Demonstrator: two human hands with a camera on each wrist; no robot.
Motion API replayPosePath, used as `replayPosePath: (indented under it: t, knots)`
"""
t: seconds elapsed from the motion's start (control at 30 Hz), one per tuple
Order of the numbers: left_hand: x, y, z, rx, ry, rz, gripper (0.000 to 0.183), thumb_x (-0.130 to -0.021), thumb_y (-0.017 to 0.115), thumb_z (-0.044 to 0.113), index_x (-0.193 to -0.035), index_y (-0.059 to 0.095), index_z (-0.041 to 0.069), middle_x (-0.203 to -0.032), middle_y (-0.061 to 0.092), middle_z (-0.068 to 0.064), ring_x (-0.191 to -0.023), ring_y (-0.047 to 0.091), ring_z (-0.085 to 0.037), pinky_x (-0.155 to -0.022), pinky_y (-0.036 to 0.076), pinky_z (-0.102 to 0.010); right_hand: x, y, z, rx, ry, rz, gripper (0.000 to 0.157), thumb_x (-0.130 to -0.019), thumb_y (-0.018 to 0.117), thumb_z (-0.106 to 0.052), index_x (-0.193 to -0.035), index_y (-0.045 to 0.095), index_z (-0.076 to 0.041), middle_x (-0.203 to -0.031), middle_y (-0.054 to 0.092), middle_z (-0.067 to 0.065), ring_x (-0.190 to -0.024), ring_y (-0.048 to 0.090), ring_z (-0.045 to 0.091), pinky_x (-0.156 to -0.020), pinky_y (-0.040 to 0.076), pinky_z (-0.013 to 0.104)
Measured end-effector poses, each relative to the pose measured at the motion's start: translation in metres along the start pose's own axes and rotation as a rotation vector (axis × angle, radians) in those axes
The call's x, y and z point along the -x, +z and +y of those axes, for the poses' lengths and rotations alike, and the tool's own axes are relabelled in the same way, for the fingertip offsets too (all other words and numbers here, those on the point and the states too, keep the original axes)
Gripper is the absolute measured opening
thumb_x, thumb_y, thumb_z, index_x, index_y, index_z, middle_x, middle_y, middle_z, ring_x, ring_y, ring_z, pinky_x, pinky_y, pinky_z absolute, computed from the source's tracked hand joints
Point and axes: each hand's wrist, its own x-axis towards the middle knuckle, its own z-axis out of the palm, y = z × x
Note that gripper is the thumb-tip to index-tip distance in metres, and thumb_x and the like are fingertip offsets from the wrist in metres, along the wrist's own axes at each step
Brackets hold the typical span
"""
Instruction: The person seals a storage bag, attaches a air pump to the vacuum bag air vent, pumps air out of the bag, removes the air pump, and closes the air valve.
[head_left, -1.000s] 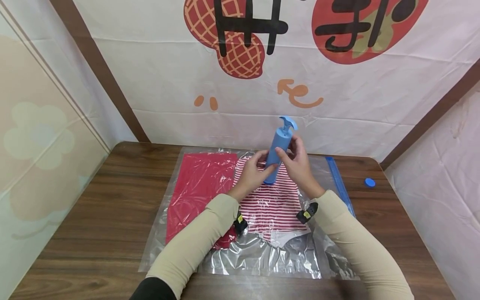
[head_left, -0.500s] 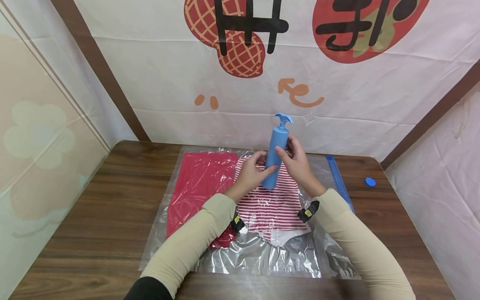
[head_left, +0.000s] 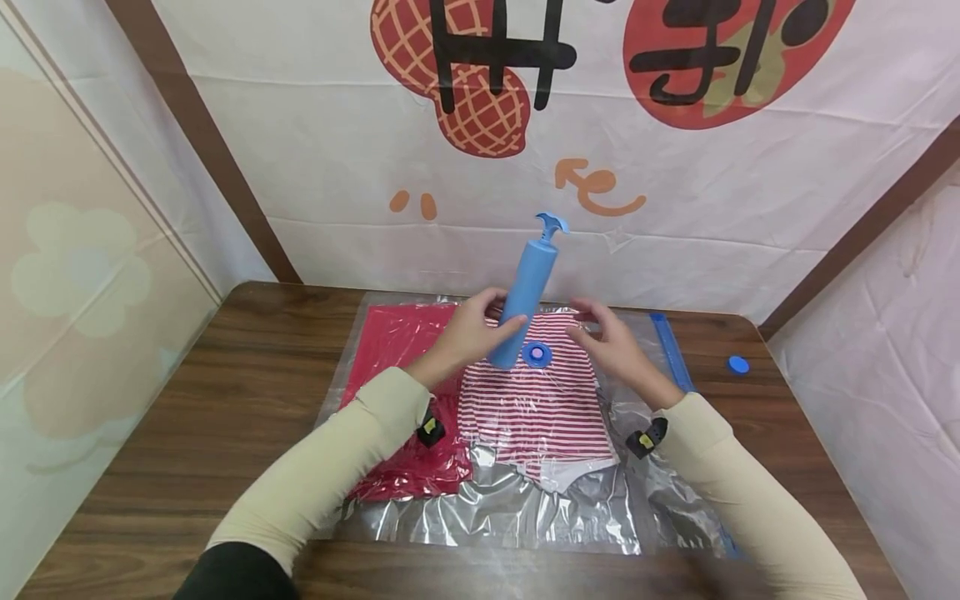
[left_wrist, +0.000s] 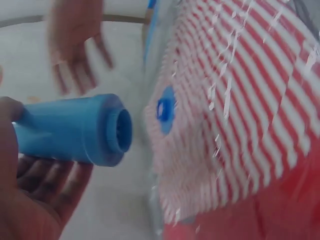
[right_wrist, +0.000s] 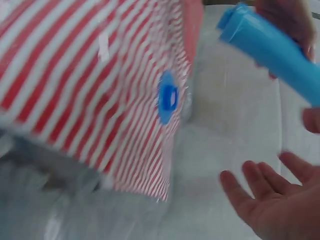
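My left hand (head_left: 471, 332) grips the lower part of a blue hand pump (head_left: 527, 282), which is tilted with its handle up and to the right. In the left wrist view the pump's round open end (left_wrist: 121, 131) faces the bag, apart from it. My right hand (head_left: 617, 346) holds nothing; its fingers are spread and loosely bent right of the pump. A blue valve (head_left: 537, 355) shows uncovered on the clear vacuum storage bag (head_left: 525, 521). Inside the bag lie a red folded garment (head_left: 408, 454) and a red-and-white striped garment (head_left: 536, 417).
A small blue cap (head_left: 738, 364) lies on the brown wooden table (head_left: 187, 433) to the right of the bag. Along the bag's right side runs a blue zip strip (head_left: 672, 354). A printed cloth wall (head_left: 337, 167) stands just behind the table.
My right hand has let go of the pump and moved right. My left hand has carried the pump to the left, off the valve, which is now visible.
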Motion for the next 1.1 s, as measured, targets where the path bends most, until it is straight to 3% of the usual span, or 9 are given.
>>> replayPosePath:
  t: [0.2, 0.33, 0.43, 0.63, 0.8, 1.0, 1.1]
  knots:
    - [0.008, -0.039, 0.006, -0.055, -0.025, 0.016, 0.052, -0.098, 0.071, 0.028, -0.135, 0.056, -0.004, -0.121, 0.065, -0.019, -0.107, 0.067, -0.032, -0.092, 0.057, -0.047, 0.021, -0.003, 0.018, 0.309, -0.064, -0.204, 0.07, -0.092, 0.076, -0.013, -0.149, 0.039, 0.008, -0.149, 0.043, 0.031, -0.139, 0.039, 0.048, -0.113, 0.033, 0.063]
    - [0.015, -0.07, 0.005, -0.101, -0.057, 0.015, 0.052, -0.098, 0.07, 0.028, -0.134, 0.056, -0.006, -0.12, 0.065, -0.022, -0.105, 0.067, -0.034, -0.09, 0.057, -0.048, 0.033, -0.002, 0.027, 0.391, -0.098, -0.348, 0.084, -0.088, 0.081, -0.022, -0.15, 0.036, 0.011, -0.152, 0.038, 0.034, -0.142, 0.035, 0.051, -0.115, 0.029, 0.064]
    - [0.024, -0.092, 0.003, -0.155, -0.089, 0.013, 0.054, -0.098, 0.069, 0.031, -0.135, 0.055, -0.007, -0.122, 0.064, -0.024, -0.107, 0.066, -0.036, -0.091, 0.057, -0.05, 0.041, -0.001, 0.033, 0.418, -0.077, -0.404, 0.09, -0.085, 0.084, -0.026, -0.151, 0.035, 0.011, -0.153, 0.036, 0.035, -0.142, 0.034, 0.052, -0.115, 0.03, 0.063]
    - [0.044, -0.134, -0.001, -0.226, -0.173, 0.007, 0.062, -0.1, 0.064, 0.039, -0.136, 0.053, -0.01, -0.125, 0.063, -0.028, -0.111, 0.065, -0.039, -0.091, 0.057, -0.052, 0.053, 0.003, 0.041, 0.498, -0.026, -0.463, 0.093, -0.085, 0.083, -0.034, -0.153, 0.036, 0.007, -0.156, 0.03, 0.035, -0.144, 0.029, 0.053, -0.115, 0.03, 0.064]
    - [0.065, -0.166, -0.007, -0.269, -0.245, 0.014, 0.065, -0.1, 0.063, 0.044, -0.133, 0.054, -0.011, -0.121, 0.064, -0.031, -0.104, 0.068, -0.039, -0.081, 0.06, -0.045, 0.056, 0.006, 0.041, 0.487, -0.026, -0.451, 0.093, -0.085, 0.084, -0.033, -0.154, 0.035, 0.006, -0.157, 0.027, 0.035, -0.146, 0.026, 0.052, -0.115, 0.03, 0.063]
    - [0.092, -0.198, -0.031, -0.29, -0.334, -0.02, 0.074, -0.101, 0.06, 0.046, -0.137, 0.045, -0.018, -0.122, 0.059, -0.036, -0.094, 0.069, -0.035, -0.072, 0.062, -0.041, 0.058, 0.004, 0.043, 0.461, -0.053, -0.445, 0.093, -0.085, 0.083, -0.032, -0.154, 0.034, 0.006, -0.157, 0.027, 0.036, -0.145, 0.026, 0.053, -0.115, 0.029, 0.063]
    - [0.105, -0.212, -0.048, -0.355, -0.355, -0.029, 0.074, -0.101, 0.059, 0.047, -0.134, 0.047, -0.019, -0.119, 0.06, -0.035, -0.091, 0.068, -0.032, -0.073, 0.06, -0.04, 0.058, 0.004, 0.046, 0.453, -0.062, -0.441, 0.093, -0.085, 0.083, -0.032, -0.154, 0.034, 0.006, -0.157, 0.027, 0.036, -0.145, 0.025, 0.053, -0.115, 0.028, 0.064]
